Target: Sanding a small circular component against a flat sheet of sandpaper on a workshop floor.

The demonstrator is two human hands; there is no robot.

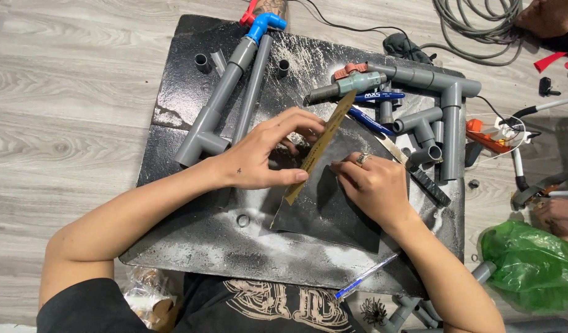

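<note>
My left hand holds the raised flap of a sandpaper sheet, whose tan back faces up as it folds over. My right hand, with a ring on one finger, presses the dark flat part of the same sheet down on the black work board. Both hands sit at the middle of the board, close to each other.
Grey pipe assemblies lie on the board: one with a blue elbow at the left, another with a valve and tees at the right. Blue pens, a hacksaw blade, a green bag and cables are nearby. Another person's hand is at the right edge.
</note>
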